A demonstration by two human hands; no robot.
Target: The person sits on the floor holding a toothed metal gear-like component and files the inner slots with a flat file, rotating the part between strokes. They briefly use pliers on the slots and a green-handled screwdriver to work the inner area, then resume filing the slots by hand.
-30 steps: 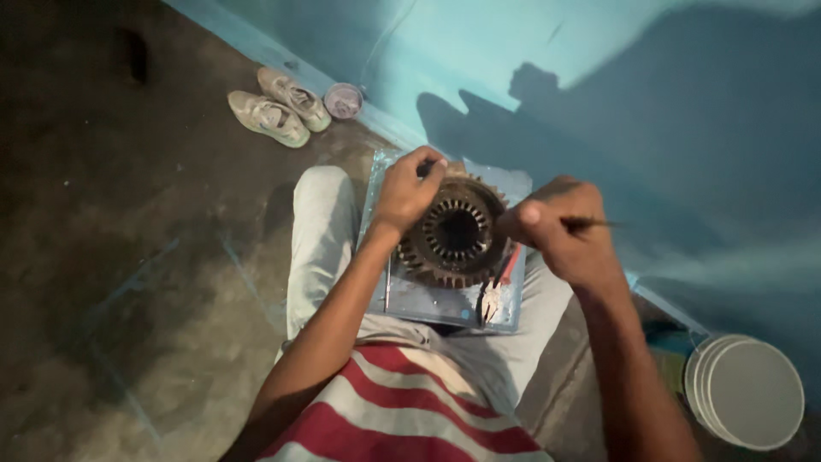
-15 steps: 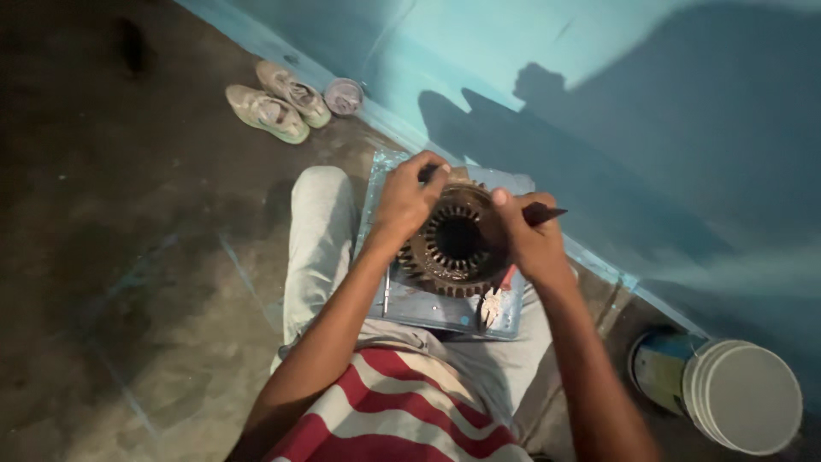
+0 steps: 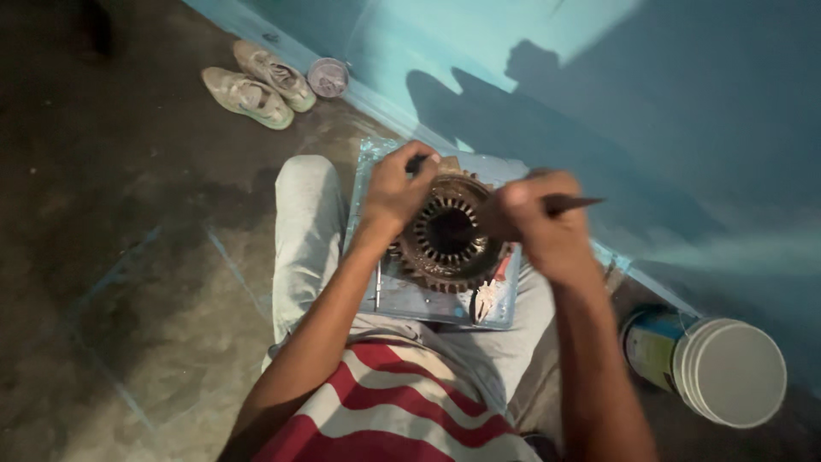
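Observation:
A round, rusty slotted metal core (image 3: 446, 239) rests on a clear flat tray (image 3: 428, 299) across my lap. My left hand (image 3: 395, 184) grips the core's upper left rim and holds it steady. Over the core's right side, my right hand (image 3: 537, 224) is closed around a thin dark rod-like tool (image 3: 575, 204) whose tip points right, toward the wall. A pair of pliers with red handles (image 3: 492, 289) lies on the tray just below the core.
A pair of pale shoes (image 3: 256, 81) and a small round lid (image 3: 328, 77) lie by the turquoise wall (image 3: 599, 85) at upper left. A white-lidded paint bucket (image 3: 718, 364) lies on its side at right. Bare concrete floor (image 3: 128, 257) spreads to my left.
My right hand shifted right and slightly down with the tool. The view moved a little; the bucket now shows more fully. My left hand stays on the core's rim.

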